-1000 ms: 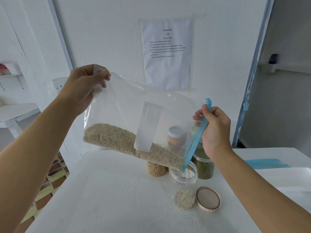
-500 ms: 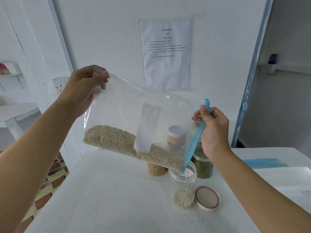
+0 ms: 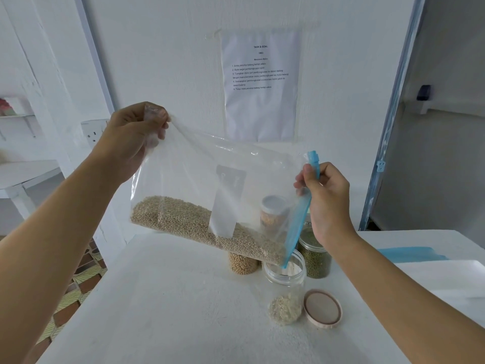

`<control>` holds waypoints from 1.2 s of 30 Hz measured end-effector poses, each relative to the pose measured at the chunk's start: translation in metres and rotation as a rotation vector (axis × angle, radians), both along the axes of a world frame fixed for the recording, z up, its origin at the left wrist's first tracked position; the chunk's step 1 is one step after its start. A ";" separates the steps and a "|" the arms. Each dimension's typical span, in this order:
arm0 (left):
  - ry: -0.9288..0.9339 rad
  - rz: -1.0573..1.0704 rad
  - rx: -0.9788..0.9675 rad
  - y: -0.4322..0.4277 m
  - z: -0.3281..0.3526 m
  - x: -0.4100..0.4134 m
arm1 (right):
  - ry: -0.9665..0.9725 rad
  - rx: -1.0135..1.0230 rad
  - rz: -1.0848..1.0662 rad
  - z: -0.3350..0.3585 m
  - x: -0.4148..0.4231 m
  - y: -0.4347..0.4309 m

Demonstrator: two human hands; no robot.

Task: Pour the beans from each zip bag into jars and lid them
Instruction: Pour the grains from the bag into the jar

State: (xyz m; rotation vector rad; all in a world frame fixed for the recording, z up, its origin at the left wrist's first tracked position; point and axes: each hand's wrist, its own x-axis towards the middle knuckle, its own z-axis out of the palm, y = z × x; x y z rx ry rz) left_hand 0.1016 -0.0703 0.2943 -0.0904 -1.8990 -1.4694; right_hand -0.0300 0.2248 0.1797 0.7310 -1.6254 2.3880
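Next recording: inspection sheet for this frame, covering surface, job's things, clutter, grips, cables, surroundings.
Surface: white table.
Job's things: zip bag tilted, blue zip end at mouth of open jar; jar holds a few pale beans; lid lies beside it; green-bean jar and yellow-bean jar behind.
Clutter: blue strip at right, unclear.
Grips: left hand pinches bag's raised corner; right hand pinches zip edge.
Cables: nothing seen.
Surroundings: printed sheet on wall; wall socket at left.

we record a white painted wall bearing a printed sheet and, lower left, a socket. a white table stands before it, over patterned floor tiles. at right we note a blue-edged frame; lighting is soft and even.
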 end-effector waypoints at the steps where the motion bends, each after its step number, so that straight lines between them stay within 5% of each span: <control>1: -0.006 0.000 -0.003 0.000 0.000 0.000 | 0.004 0.005 0.000 0.000 0.000 0.000; 36: -0.025 0.007 0.007 0.004 0.004 -0.005 | 0.030 0.035 0.096 0.004 -0.003 -0.003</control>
